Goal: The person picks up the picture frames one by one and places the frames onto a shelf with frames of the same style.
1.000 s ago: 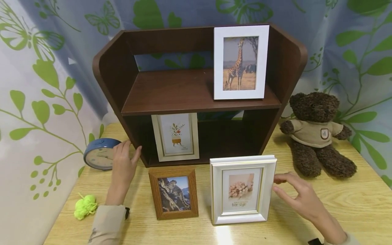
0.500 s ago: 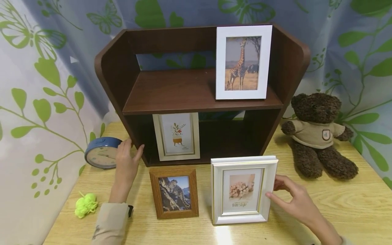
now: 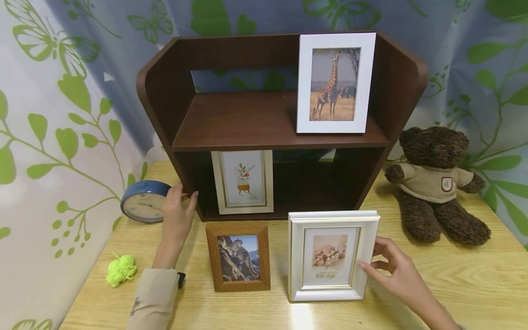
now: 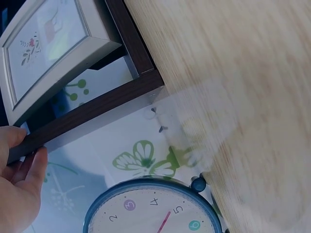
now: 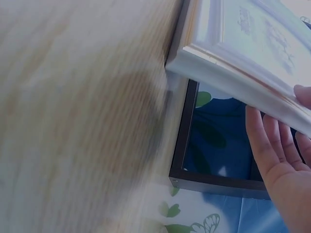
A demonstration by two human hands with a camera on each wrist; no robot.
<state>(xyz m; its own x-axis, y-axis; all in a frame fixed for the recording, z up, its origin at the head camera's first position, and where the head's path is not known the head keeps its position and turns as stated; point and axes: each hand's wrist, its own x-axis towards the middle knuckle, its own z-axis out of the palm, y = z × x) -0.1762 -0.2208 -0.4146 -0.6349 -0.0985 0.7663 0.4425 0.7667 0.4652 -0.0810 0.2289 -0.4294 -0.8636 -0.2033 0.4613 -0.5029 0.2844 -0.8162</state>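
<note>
A white picture frame (image 3: 359,247) with a flower photo stands upright on the table. My right hand (image 3: 393,270) pinches its right edge, thumb on the front and fingers behind, as the right wrist view also shows at the frame's side (image 5: 233,73). At the dark brown shelf (image 3: 239,117), my left hand (image 3: 178,211) grips the lower edge of the left side panel (image 4: 97,108), thumb on one face and fingers on the other. Left of the white frame stands a brown wooden frame (image 3: 264,256) with a leopard photo.
On the shelf's top board stands a giraffe photo frame (image 3: 305,87); below it, a cream frame (image 3: 222,183) with a plant print. A blue alarm clock (image 3: 142,206) sits beside my left hand. Yellow-green yarn (image 3: 121,270) lies at left, and a teddy bear (image 3: 433,183) sits at right.
My right hand has closed in from beside the white frame to pinch its edge. The left hand stays at the shelf panel. The whole head view has shifted slightly.
</note>
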